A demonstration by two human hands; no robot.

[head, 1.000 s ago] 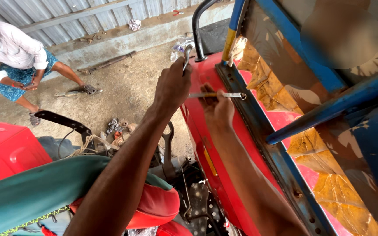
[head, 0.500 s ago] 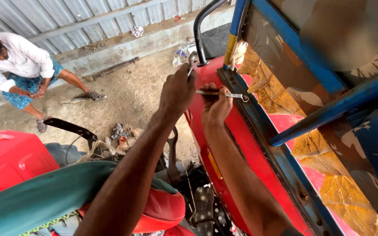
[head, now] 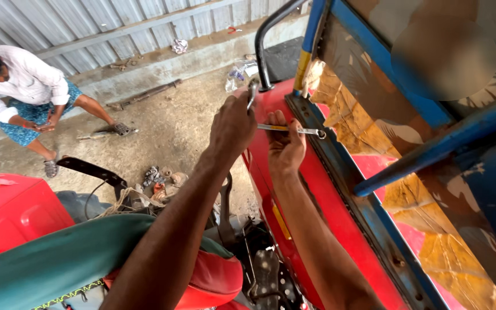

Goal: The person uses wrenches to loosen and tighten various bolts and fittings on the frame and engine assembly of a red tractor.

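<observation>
The right hand is closed around the shaft of a slim metal spanner, its fingers wrapped fully round the handle. The spanner lies level, its ring end set on a fastener on the dark metal frame strip that runs beside the red fender. The left hand is clenched on a second spanner, which stands nearly upright with its head poking above the knuckles, just beside the foot of the black grab rail.

Compared with a second ago, both hands keep the same grips and the level spanner stays on the same fastener; the left hand has risen slightly, so its spanner shows more clearly above the fist. The view has shifted a little.

In the background a person in a white shirt crouches on the dirt floor, turned slightly and further to the left than before.
</observation>
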